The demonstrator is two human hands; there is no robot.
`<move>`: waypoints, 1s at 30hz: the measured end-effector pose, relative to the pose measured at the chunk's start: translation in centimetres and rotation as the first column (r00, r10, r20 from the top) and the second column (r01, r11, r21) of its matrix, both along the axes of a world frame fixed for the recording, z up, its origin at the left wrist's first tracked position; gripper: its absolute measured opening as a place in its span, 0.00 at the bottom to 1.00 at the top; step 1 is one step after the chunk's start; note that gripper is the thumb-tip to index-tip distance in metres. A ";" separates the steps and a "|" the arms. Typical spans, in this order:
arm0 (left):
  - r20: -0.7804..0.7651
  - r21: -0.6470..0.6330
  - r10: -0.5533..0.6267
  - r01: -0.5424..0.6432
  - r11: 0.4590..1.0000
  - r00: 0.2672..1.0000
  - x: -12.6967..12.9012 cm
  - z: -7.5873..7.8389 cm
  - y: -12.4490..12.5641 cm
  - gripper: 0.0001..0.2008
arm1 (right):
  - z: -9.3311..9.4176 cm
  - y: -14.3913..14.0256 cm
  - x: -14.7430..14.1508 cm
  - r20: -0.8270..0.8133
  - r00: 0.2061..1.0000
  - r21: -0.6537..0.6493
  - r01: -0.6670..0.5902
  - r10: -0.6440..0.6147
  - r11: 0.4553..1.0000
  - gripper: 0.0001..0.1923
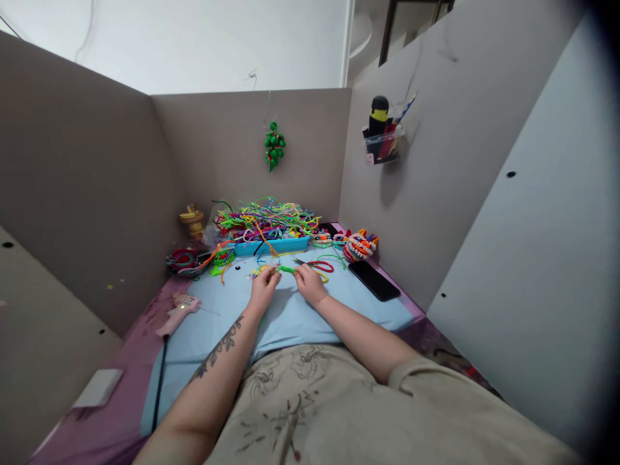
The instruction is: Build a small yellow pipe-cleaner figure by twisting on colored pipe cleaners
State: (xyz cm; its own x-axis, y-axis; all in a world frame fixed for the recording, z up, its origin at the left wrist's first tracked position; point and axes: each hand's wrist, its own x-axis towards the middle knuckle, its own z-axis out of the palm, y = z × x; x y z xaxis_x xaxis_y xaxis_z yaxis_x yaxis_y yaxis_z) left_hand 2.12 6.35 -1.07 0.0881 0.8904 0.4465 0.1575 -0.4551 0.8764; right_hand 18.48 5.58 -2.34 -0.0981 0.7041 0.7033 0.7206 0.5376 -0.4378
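Observation:
Between both hands stretches a short green pipe cleaner (287, 269), which looks coiled or twisted. My left hand (264, 284) pinches its left end, with the fingertips closed on it. My right hand (310, 283) grips the other end, its fingers curled. Just beyond the right hand lie scissors with red handles (323, 265), and a yellow loop (323, 278) shows partly behind that hand. Small yellow and blue pieces (259, 270) lie beside the left hand, too small to make out. All of this is over a light blue cloth (217, 336).
A blue tray (271, 247) heaped with colourful pipe cleaners (271, 219) stands at the back. A pink glue gun (180, 312) with a cord lies left; a black phone (374, 281) lies right. Grey partitions (252, 148) enclose the table, with a small bin (382, 147) on the right one.

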 end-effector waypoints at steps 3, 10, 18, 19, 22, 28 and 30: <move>0.094 -0.036 -0.025 0.028 0.999 0.995 -0.1 -0.5 0.3 0.14 | 0.0 0.1 0.1 -0.007 0.998 -0.002 0.058 -0.058 0.998 0.09; 0.063 -0.047 0.018 -0.015 0.999 0.998 -0.3 -0.5 0.4 0.15 | -0.1 0.2 0.1 -0.028 0.996 0.025 0.090 -0.089 0.996 0.06; 0.022 -0.045 0.064 -0.063 0.997 0.998 -0.4 -0.2 0.2 0.14 | -0.1 0.4 0.2 -0.034 0.999 0.042 0.042 -0.041 0.998 0.04; 0.027 -0.048 0.060 -0.058 0.997 0.998 -0.4 -0.2 0.3 0.14 | -0.2 0.4 0.3 -0.034 0.999 0.043 0.041 -0.039 0.998 0.04; 0.044 -0.050 0.050 -0.048 0.998 0.998 -0.2 -0.4 0.3 0.14 | -0.2 0.4 0.2 -0.038 0.999 0.029 0.009 -0.008 1.000 0.03; 0.119 -0.009 0.034 -0.033 0.999 0.992 -0.2 -0.9 0.6 0.13 | 0.0 -0.1 -0.2 -0.052 0.990 -0.045 -0.134 0.132 0.990 0.10; 0.122 -0.012 0.036 -0.034 0.999 0.992 -0.2 -1.0 0.7 0.13 | 0.0 -0.2 -0.2 -0.035 0.988 -0.040 -0.149 0.147 0.988 0.09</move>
